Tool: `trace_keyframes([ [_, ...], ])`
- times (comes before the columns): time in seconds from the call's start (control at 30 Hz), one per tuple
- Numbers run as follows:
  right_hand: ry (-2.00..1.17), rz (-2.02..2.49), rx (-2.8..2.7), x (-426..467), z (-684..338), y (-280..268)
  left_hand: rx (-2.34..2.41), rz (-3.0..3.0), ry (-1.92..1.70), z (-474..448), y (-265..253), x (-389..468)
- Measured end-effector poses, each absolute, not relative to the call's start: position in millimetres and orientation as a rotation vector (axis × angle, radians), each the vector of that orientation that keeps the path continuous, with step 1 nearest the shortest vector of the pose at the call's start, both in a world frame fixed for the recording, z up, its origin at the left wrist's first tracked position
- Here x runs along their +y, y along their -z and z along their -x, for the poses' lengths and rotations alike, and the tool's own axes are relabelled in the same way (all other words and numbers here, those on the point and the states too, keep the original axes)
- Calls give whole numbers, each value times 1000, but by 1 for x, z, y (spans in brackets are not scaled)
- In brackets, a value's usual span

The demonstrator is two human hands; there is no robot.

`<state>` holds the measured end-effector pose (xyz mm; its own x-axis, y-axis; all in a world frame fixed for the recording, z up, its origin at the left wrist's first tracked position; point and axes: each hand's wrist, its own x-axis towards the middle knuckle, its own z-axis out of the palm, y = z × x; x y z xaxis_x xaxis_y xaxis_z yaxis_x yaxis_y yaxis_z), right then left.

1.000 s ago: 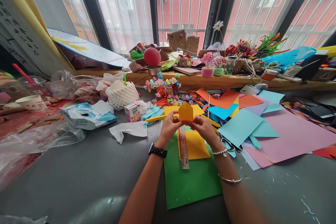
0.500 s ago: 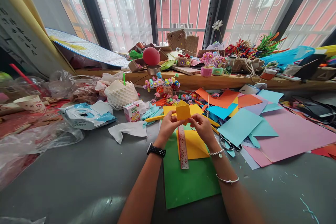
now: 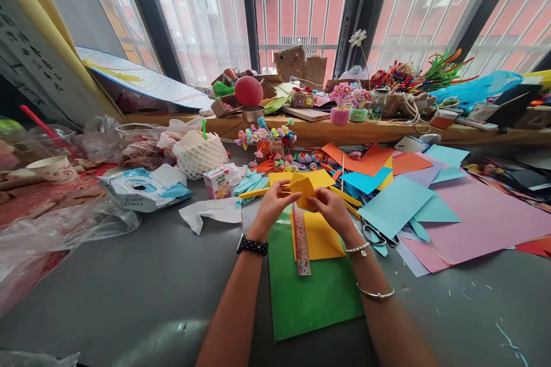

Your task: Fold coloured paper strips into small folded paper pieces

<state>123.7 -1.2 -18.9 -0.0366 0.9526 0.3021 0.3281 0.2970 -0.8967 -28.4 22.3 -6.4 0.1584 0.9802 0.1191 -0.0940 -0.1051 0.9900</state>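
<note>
"Starting at the grip: what is held?"

"Left hand (image 3: 275, 206): thumb and fingers narrowed on the left edge of a folded yellow paper (image 3: 303, 188). Right hand (image 3: 332, 209): fingertips drawn together at its lower right edge."

"Position of the folded yellow paper?"

"Raised between both hands — tilted, above the far end of a green sheet (image 3: 316, 304)."

"Directly below?"

"A patterned ruler (image 3: 302, 243) lies along the left side of a larger yellow sheet (image 3: 327, 238), itself on the green sheet; all rest on the grey table (image 3: 150, 287)."

"Right side?"

"Scissors (image 3: 373, 235), partly covered by pale blue paper (image 3: 398, 203); a large pink sheet (image 3: 486, 218) farther right."

"Left side?"

"A white tissue (image 3: 215, 212) near the left hand, a small carton (image 3: 217, 182) just behind it — and a wet-wipe pack (image 3: 138, 189) farther left"
</note>
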Motion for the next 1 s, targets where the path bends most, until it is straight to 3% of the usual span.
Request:
trace_keyframes([
  [0.27,-814,1153,-1620,-3,-125,16,1009,-1283,-1153,43,-3,22],
  [0.5,-1031,1075,-1391,-3,-127,12,1034,-1164,-1237,41,-1,21],
  [1.0,-1029,1054,-1318,-5,-131,8,1077,-1408,-1244,44,-1,23],
])
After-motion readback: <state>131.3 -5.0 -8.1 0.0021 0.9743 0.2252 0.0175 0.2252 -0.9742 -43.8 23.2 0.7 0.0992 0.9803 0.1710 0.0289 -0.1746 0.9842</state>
